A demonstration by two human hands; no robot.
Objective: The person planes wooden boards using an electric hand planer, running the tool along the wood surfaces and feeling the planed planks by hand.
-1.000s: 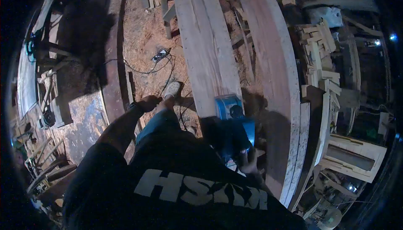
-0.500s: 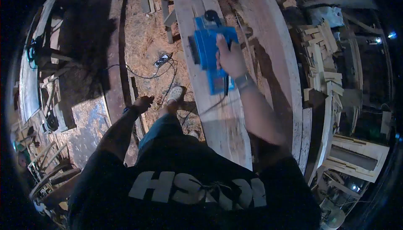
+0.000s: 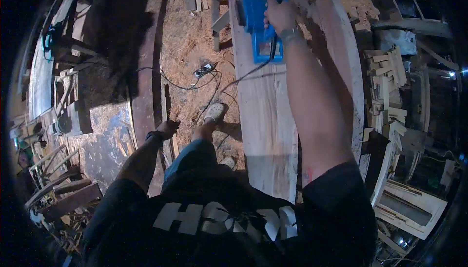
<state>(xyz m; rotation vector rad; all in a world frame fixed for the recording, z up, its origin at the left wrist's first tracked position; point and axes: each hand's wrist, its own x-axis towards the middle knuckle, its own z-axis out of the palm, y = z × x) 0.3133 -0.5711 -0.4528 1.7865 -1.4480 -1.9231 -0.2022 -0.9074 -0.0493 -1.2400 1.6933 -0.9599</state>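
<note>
A blue electric planer (image 3: pixel 258 16) with a black front knob rests near the far end of a long, pale wooden plank (image 3: pixel 265 116). My right hand (image 3: pixel 281 14) is closed around its top handle, arm stretched far forward. From the planer's rear a dark power cord (image 3: pixel 248 73) loops leftward off the plank. My left hand (image 3: pixel 168 128) hangs low at my side, fingers curled in, with nothing visible in them. It is beside the edge of a dark board and touches neither plank nor planer.
A power strip (image 3: pixel 204 70) with cords lies on the shaving-covered floor (image 3: pixel 190 38). My foot in a light clog (image 3: pixel 215 111) stands left of the plank. A broad slab (image 3: pixel 343 47) lies along the right, with stacked offcuts (image 3: pixel 387 72) beyond. A wooden frame (image 3: pixel 409 208) sits lower right.
My right hand has pushed the planer forward along the plank, toward its far end, and my arm has straightened. My left hand remains low at my side. The view has shifted slightly.
</note>
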